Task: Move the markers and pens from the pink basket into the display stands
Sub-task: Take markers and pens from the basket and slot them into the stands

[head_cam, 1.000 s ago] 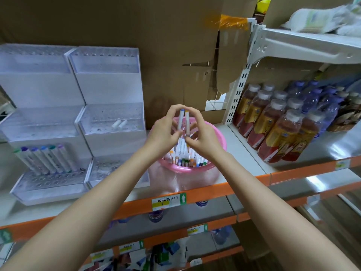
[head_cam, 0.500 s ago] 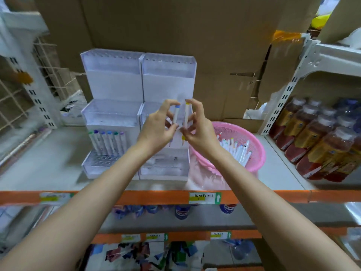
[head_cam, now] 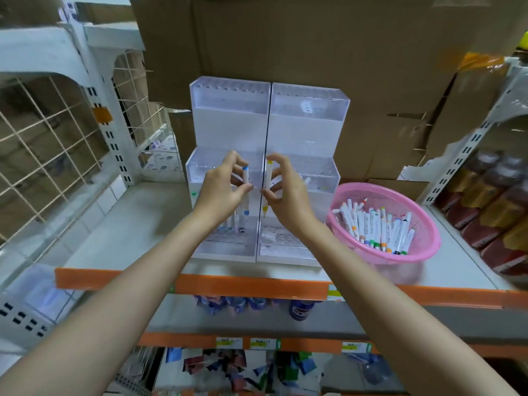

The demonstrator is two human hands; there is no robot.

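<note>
Two clear tiered display stands sit side by side on the shelf, the left stand (head_cam: 228, 110) and the right stand (head_cam: 308, 115). My left hand (head_cam: 225, 187) pinches a white marker with blue caps (head_cam: 245, 178), held upright over the left stand's lowest tier, where several markers (head_cam: 237, 221) stand behind my wrist. A white marker with yellow caps (head_cam: 268, 178) is pinched upright in my right hand (head_cam: 288, 190), in front of the seam between the stands. To the right, the pink basket (head_cam: 420, 247) holds several markers (head_cam: 377, 224).
Brown bottled drinks (head_cam: 491, 204) fill the shelf right of the basket. Cardboard boxes (head_cam: 285, 47) stand behind the stands. A wire grid panel (head_cam: 51, 138) is on the left. The orange shelf edge (head_cam: 251, 284) runs below my forearms; more goods lie on lower shelves.
Both hands lifted the two markers out of the basket and carried them left to the stands. The hands have drawn slightly apart, separating the markers.
</note>
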